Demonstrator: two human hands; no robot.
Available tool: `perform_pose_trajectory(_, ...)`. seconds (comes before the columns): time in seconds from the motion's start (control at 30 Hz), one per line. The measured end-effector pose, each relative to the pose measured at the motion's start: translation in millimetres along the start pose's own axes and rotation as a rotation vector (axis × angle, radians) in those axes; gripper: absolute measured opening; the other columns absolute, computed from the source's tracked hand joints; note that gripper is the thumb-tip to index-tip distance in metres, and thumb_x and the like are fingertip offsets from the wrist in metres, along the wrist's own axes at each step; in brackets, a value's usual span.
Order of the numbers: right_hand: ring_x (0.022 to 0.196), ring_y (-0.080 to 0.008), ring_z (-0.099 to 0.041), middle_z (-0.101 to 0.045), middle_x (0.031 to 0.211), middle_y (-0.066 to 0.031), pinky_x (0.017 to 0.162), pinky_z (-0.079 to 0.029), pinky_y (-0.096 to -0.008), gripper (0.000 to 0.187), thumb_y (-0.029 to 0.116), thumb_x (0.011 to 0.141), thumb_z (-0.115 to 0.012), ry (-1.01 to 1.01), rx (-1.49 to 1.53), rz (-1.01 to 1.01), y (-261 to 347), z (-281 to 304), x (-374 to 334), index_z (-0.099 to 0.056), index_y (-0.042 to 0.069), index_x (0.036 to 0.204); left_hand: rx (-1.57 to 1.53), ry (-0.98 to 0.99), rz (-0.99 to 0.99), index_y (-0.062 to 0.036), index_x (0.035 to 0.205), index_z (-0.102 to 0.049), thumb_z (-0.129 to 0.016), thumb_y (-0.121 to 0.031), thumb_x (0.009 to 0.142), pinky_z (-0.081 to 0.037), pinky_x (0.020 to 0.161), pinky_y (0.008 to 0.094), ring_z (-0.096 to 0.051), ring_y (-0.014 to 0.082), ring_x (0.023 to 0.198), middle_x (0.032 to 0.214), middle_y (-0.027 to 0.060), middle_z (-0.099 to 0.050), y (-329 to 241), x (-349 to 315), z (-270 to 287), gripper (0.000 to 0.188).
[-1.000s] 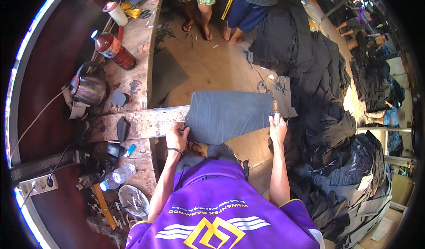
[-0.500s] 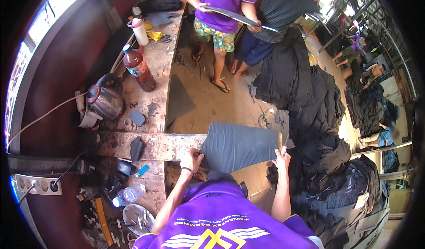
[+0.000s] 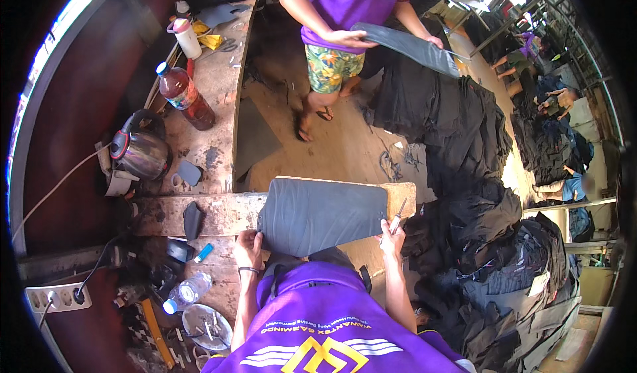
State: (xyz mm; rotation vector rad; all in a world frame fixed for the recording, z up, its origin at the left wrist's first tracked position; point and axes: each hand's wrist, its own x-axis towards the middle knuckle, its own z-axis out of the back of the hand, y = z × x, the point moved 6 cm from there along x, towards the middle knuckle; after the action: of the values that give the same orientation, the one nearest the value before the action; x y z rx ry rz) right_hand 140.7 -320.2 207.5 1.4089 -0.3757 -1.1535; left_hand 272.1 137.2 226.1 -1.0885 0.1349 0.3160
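Note:
A dark grey tube of cloth point(image 3: 325, 215), like a trouser leg, lies over a narrow wooden board point(image 3: 402, 197), whose rounded end sticks out past the cloth on the right. My left hand point(image 3: 248, 248) pinches the cloth's near left corner. At its near right corner, my right hand point(image 3: 391, 239) grips a small pointed tool point(image 3: 397, 222) with a pale handle and thin metal tip; its exact kind is unclear. The fingers of that hand also touch the cloth edge. Folds run across the left part of the cloth.
Left, a worktable point(image 3: 219, 94) carries a kettle point(image 3: 142, 149), a red drink bottle point(image 3: 187, 98) and a white bottle point(image 3: 186, 38). Nearer lie a clear bottle point(image 3: 188, 291) and an ashtray point(image 3: 202, 313). Dark garments point(image 3: 491, 240) pile up at right. A co-worker point(image 3: 352, 15) ahead holds dark cloth.
The cloth has shifted left with both my hands, so more of the board's end shows. The co-worker has stepped and turned the held cloth; the person beside them is mostly out of view.

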Motion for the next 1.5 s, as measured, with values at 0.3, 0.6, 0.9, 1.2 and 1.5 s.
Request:
perform_pose_trajectory(0.3, 0.051, -0.0121, -0.058, -0.059, 0.072, -0.0020, 0.053, -0.060, -0.0309, 0.029, 0.021, 0.093, -0.078, 0.119, 0.046, -0.046, 4.2, -9.2, -11.5, -0.066, -0.001, 0.105, -0.554, 0.103, 0.396, -0.0066, 0.107, -0.066, -0.078, -0.030, 0.094, -0.060, 0.061, 0.0292, -0.056, 0.0076, 0.064, 0.075, -0.0033, -0.057, 50.0, -12.7, -12.1, 0.029)
perform_pose_trajectory(0.6, 0.064, -0.0099, -0.064, -0.067, 0.083, -0.0027, 0.051, -0.059, -0.0282, 0.025, 0.021, 0.094, -0.076, 0.093, -0.221, 0.126, 24.0, -23.5, -22.1, -0.067, -0.001, 0.102, -0.259, 0.099, 0.166, 0.0023, 0.103, -0.065, -0.072, -0.034, 0.097, -0.060, 0.057, 0.0282, -0.056, 0.0110, 0.066, 0.085, 0.0022, -0.061, 23.0, -0.8, 11.2, 0.038)
perform_pose_trajectory(0.9, 0.065, -0.0122, -0.066, -0.070, 0.081, -0.0044, 0.054, -0.056, -0.0293, 0.029, 0.028, 0.093, -0.078, 0.071, -0.468, 0.393, 24.9, -22.3, -7.0, -0.071, 0.001, 0.101, 0.448, 0.078, -0.136, 0.0008, 0.082, -0.066, -0.072, -0.046, 0.092, -0.051, 0.062, 0.0455, -0.066, 0.0355, 0.062, 0.068, 0.0197, -0.066, -19.7, 6.2, 26.1, 0.049)
perform_pose_trajectory(1.2, 0.054, -0.0067, -0.059, -0.062, 0.074, 0.0021, 0.047, -0.046, -0.0229, 0.025, 0.025, 0.093, -0.079, 0.169, -0.143, -0.021, 40.4, -11.8, -22.0, -0.067, 0.004, 0.102, -0.251, 0.208, 0.080, 0.0001, 0.106, -0.070, -0.072, -0.026, 0.099, -0.047, 0.059, 0.0252, -0.058, 0.0068, 0.066, 0.078, -0.0001, -0.068, -30.1, 3.3, 42.0, 0.028)
perform_pose_trajectory(1.5, 0.072, -0.0082, -0.061, -0.063, 0.091, -0.0002, 0.057, -0.052, -0.0231, 0.030, 0.012, 0.092, -0.076, 0.251, 0.281, 0.189, 136.9, -23.5, -23.2, -0.063, 0.006, 0.119, -1.038, 0.498, -0.094, -0.0039, 0.132, -0.056, -0.068, -0.012, 0.098, -0.051, 0.106, 0.0485, -0.058, 0.0310, 0.130, 0.139, 0.0140, -0.059, -98.2, 53.1, 46.0, 0.037)
